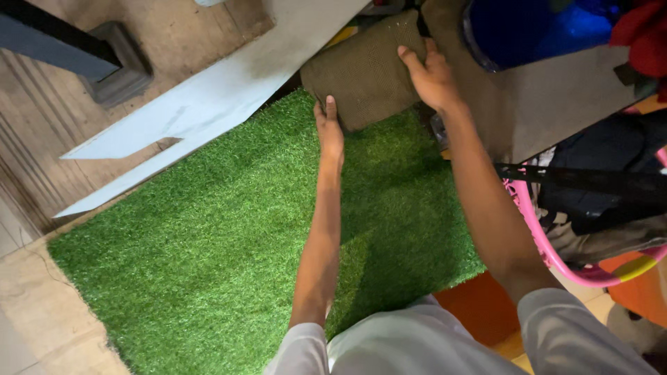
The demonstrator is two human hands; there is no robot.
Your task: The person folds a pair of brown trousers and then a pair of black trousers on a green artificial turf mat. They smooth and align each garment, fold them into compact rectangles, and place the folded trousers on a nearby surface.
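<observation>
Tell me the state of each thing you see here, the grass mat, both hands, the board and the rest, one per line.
Green artificial grass mat: mostly flat on the floor, far end rolled up, brown backing outward.
Rolled end: gripped by both hands.
Left hand: on the roll's near edge, fingers curled over it.
Right hand: pressed flat on the roll's top right.
Grey board: lying flat beside the mat, notched.
Pink frame: at the right, untouched.

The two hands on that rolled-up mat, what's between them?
In the head view, only the brown backing of the rolled mat lies between the left hand at its near edge and the right hand on top; the green turf spreads out below.
</observation>
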